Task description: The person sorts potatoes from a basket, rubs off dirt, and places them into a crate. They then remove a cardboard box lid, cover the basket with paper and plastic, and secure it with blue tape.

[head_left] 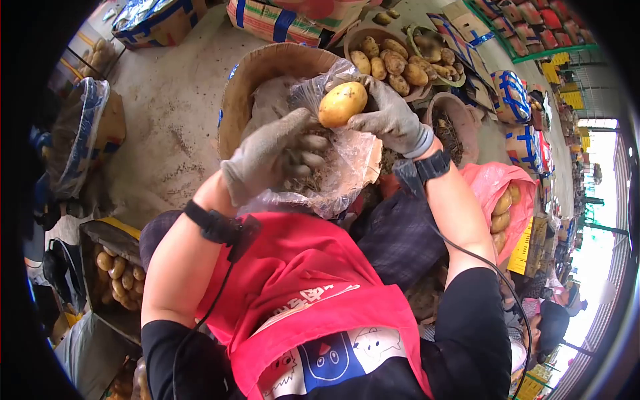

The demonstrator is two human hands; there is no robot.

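A yellow potato (343, 105) with dark specks is in my gloved right hand (390, 117), thumb below it and fingers behind. Just left of it, my gloved left hand (277, 153) hangs with loosely curled fingers and the thumb apart; nothing shows in it. Both hands are above a round brown container (230, 100) lined with clear plastic (353, 157), with dirt and scraps inside. Both gloves are grey and soiled.
Beyond my right hand stand a basin of potatoes (395, 63) and a green-rimmed basket (433, 43). A pink bag (513, 180) of potatoes lies right, a potato crate (120, 277) left. Taped cartons (157, 23) surround the floor (173, 93). Another person (553, 327) is at lower right.
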